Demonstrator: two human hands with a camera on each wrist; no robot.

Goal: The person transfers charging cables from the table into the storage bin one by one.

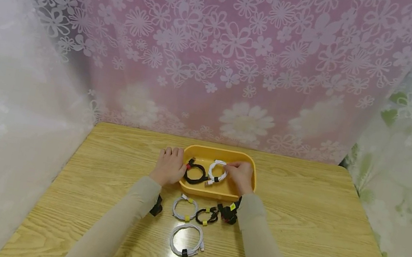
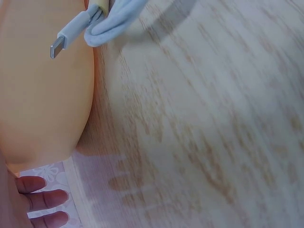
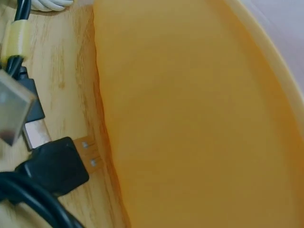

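My left hand (image 1: 170, 167) rests against the left end of a yellow plastic bin (image 1: 215, 195), its fingers extended along the outside. In the left wrist view several fingertips (image 2: 49, 199) show past the bin's wall. My right hand (image 1: 240, 176) reaches over the bin's right side and pinches a coiled white cable (image 1: 212, 171) with a black strap. Beside that coil, inside the bin, lies a coiled black cable (image 1: 194, 182) with a red tie. The right wrist view shows the bin's wall (image 3: 190, 114) but not the right hand.
On the wooden table (image 1: 295, 230), in front of the bin, lie a white cable coil with yellow ties (image 1: 174, 209), a small black coil (image 1: 197, 216), a black cable bundle (image 1: 229, 215) and a larger white coil (image 1: 172, 237). A black item (image 1: 156, 207) is partly behind the left sleeve.
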